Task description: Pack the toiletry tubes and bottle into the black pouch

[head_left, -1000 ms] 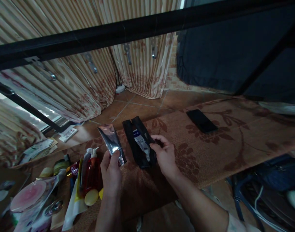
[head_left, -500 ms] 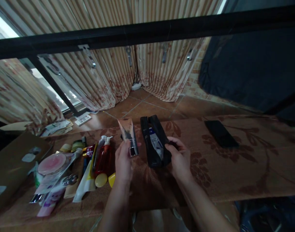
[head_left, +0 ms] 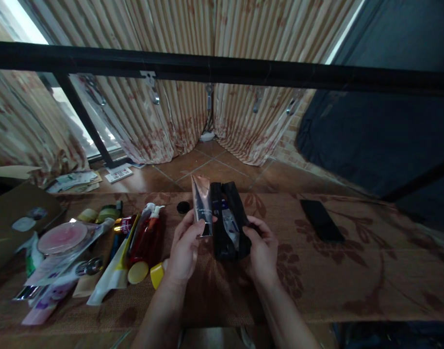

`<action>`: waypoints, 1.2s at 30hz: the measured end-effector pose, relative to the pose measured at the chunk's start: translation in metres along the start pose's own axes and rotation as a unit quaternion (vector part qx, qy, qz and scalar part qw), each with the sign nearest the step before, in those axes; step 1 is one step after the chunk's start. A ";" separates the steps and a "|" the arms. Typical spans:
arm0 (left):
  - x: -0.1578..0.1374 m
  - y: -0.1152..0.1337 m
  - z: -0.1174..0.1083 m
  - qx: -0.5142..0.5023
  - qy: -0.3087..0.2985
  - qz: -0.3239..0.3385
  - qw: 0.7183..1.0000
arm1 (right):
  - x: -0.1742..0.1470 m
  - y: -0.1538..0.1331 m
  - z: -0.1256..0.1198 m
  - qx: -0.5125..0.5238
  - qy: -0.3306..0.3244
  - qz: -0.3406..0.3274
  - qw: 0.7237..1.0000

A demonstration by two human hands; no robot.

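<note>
My left hand (head_left: 186, 245) grips a shiny copper-coloured cosmetic tube (head_left: 201, 196) by its dark cap end, thumb across it. The tube stands tilted beside a black zip pouch (head_left: 239, 206), close to its left edge. My right hand (head_left: 261, 245) pinches the pouch's right side, and its mouth gapes. Inside the pouch lies a white and blue tube or packet (head_left: 229, 223); its lower part is hidden. A small round black lid (head_left: 183, 207) lies on the cloth just left of the copper tube.
Several toiletries crowd the left: a pink round container (head_left: 63, 237), a red pump bottle (head_left: 149, 237), a white-yellow tube (head_left: 112, 271), and a yellow cap (head_left: 157, 275). A cardboard box (head_left: 10, 232) stands at far left. A black phone (head_left: 321, 220) lies to the right on the patterned tablecloth (head_left: 382, 271).
The copper tube in my left hand has come nearer the pouch and now stands right against its left side. The black lid shows more fully. My view has shifted slightly.
</note>
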State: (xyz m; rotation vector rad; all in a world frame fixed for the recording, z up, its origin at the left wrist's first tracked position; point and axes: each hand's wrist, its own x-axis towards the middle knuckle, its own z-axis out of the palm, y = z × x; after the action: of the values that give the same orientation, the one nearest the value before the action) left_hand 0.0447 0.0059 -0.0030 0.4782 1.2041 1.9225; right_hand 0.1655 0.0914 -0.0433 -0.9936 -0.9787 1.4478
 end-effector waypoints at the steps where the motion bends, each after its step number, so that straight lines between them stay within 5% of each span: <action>1: 0.000 0.000 0.000 -0.003 0.001 0.000 1.000 | 0.000 0.000 0.000 0.001 0.000 0.003 1.000; 17: 0.005 -0.007 -0.006 0.009 0.004 0.053 0.999 | -0.003 -0.004 0.001 -0.008 0.011 0.004 1.000; 36: 0.006 -0.001 -0.002 0.019 0.032 0.026 0.999 | 0.001 -0.011 -0.001 0.026 0.015 0.003 1.000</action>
State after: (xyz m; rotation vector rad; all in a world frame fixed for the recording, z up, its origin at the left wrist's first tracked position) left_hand 0.0403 0.0093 -0.0059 0.4748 1.2825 1.9767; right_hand 0.1697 0.0937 -0.0329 -0.9781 -0.9134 1.4520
